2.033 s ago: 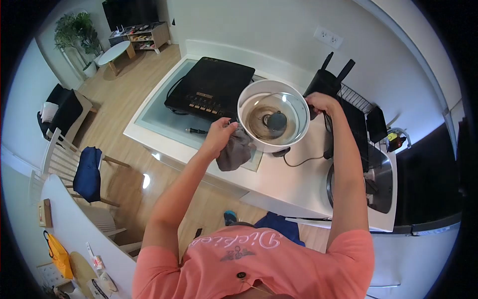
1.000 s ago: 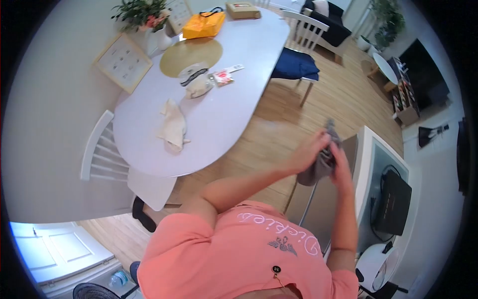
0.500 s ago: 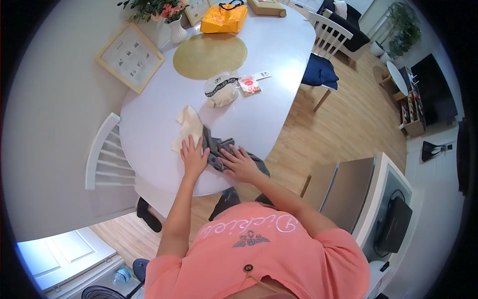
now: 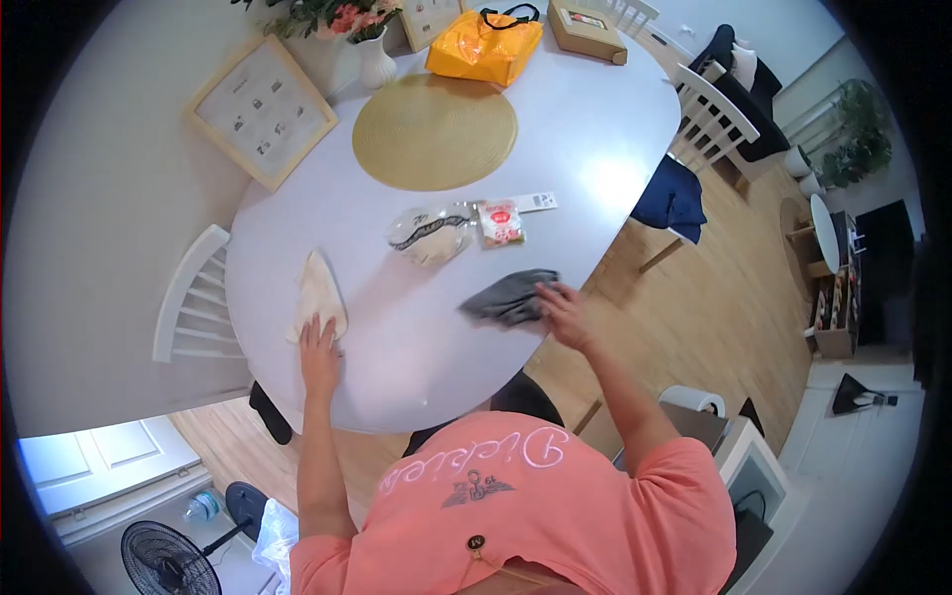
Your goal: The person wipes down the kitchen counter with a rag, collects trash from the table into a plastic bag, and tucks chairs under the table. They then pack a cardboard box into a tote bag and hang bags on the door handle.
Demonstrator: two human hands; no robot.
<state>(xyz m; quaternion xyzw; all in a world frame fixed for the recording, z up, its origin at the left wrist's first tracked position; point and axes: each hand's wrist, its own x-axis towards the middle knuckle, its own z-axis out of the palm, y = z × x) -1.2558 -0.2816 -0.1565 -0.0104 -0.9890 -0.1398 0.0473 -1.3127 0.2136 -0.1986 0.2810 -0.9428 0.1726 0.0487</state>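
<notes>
My left hand [image 4: 318, 359] lies on the lower end of a cream cloth [image 4: 320, 293] at the left side of the white table, fingers stretched out over the fabric. To the right, my right hand [image 4: 565, 315] has its fingers closed on the end of a dark grey cloth [image 4: 511, 297], slightly smeared by motion, near the table's right edge. Beyond the cloths rests a clear plastic bag with a black printed band [image 4: 431, 235] and pale contents. Beside it is a small red and white packet [image 4: 501, 224] with a white label strip [image 4: 536, 202].
On the white table [image 4: 397, 367] lies a round yellow placemat [image 4: 434, 134]. Farther back stand an orange bag [image 4: 484, 48], a cardboard box [image 4: 587, 35], a white vase [image 4: 376, 61] and a framed print [image 4: 263, 111]. White chairs [image 4: 195, 297] flank the table.
The two cloths, together before, are now apart. My left hand has moved left with the cream cloth, and my right hand has moved right with the grey one. The view has shifted.
</notes>
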